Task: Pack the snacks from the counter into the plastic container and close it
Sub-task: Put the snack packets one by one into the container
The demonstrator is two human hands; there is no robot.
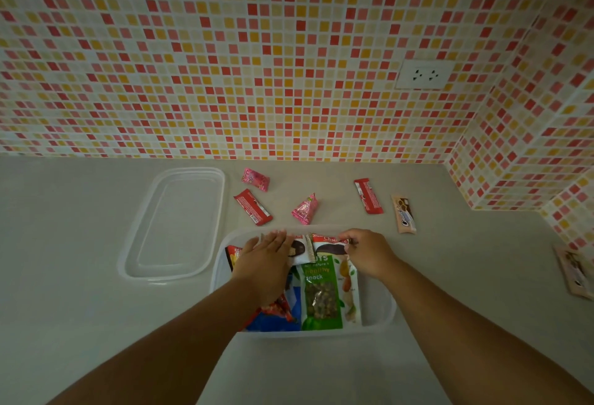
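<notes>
From the head view, both hands were down in the clear plastic container point(379, 305), which sat open on the pale surface point(80, 324) in front of the person. The left hand point(266, 256) lay flat with fingers straight, pressing on a white chocolate snack packet point(300, 252) at the far wall; the right hand point(366, 252) pinched the end of a second such packet point(328, 244). A green nut pouch point(321, 295) and a blue pack point(276, 321) already lay inside. The lid point(180, 224) rested apart to the left. Still outside were two red bars point(254, 207) point(368, 195), two pink sweets point(255, 179) point(305, 210), a tan biscuit pack point(405, 214) and another packet point(575, 271) at the right edge. I judged the risk was packets standing propped against the wall, which might stop the lid seating, and the far-right packet being overlooked.
</notes>
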